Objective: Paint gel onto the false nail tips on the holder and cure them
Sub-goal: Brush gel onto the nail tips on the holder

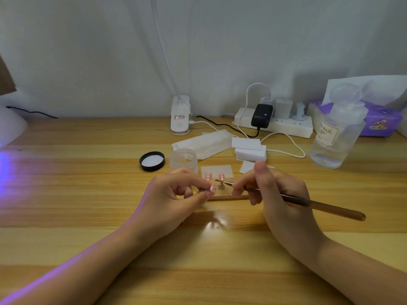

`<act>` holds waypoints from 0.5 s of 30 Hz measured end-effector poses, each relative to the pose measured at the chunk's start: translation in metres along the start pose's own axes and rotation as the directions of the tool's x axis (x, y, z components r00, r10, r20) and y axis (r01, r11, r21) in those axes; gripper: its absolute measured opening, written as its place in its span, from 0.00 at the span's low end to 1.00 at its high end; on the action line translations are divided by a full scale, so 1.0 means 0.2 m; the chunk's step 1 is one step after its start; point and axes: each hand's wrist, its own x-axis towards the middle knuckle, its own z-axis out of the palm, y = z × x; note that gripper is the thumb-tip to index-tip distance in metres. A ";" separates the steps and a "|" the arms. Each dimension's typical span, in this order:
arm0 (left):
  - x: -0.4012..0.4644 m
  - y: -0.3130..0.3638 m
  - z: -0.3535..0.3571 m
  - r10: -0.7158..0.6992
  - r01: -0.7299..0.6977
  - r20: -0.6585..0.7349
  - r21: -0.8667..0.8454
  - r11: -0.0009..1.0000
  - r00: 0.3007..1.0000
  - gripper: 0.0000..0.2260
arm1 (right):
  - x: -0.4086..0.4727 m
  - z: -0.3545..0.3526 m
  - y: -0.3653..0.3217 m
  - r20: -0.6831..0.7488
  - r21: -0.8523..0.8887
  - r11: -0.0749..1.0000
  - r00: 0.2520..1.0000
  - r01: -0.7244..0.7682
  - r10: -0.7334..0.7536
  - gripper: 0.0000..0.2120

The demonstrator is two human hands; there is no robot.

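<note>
Far off past my right hand [284, 201], to its right, stands the clear bottle [337, 137]. Its cream label reads "NAIL" in large dark letters; the word before it is cut off by the curve, and the smaller lines beneath are too fine for me to read.

Straight beyond my left hand [176, 194], at the back of the table, the white clip lamp base [180, 116] carries a small sticker with a red band and dark print, too small to make out.

The purple tissue pack [381, 122], behind the bottle, shows a little cartoon picture and some marks, but I can read no words on it.
</note>
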 end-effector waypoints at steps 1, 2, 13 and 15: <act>0.00 0.00 0.00 -0.003 0.003 -0.001 -0.001 1.000 1.000 0.04 | 0.00 0.00 0.00 0.013 -0.006 1.000 1.000 -0.004 0.004 0.20; 0.00 0.00 0.00 -0.007 0.007 -0.001 -0.003 1.000 1.000 0.04 | 0.00 0.00 0.00 0.029 -0.010 1.000 1.000 -0.001 0.001 0.20; -0.01 0.04 0.01 0.002 0.000 -0.050 0.029 1.000 0.999 0.06 | 0.00 -0.02 -0.03 -0.059 0.065 0.997 0.998 0.036 -0.032 0.18; 0.00 0.05 0.00 0.011 -0.007 -0.092 0.040 0.999 0.996 0.07 | 0.01 -0.03 -0.02 -0.129 0.083 0.996 0.992 0.020 -0.009 0.19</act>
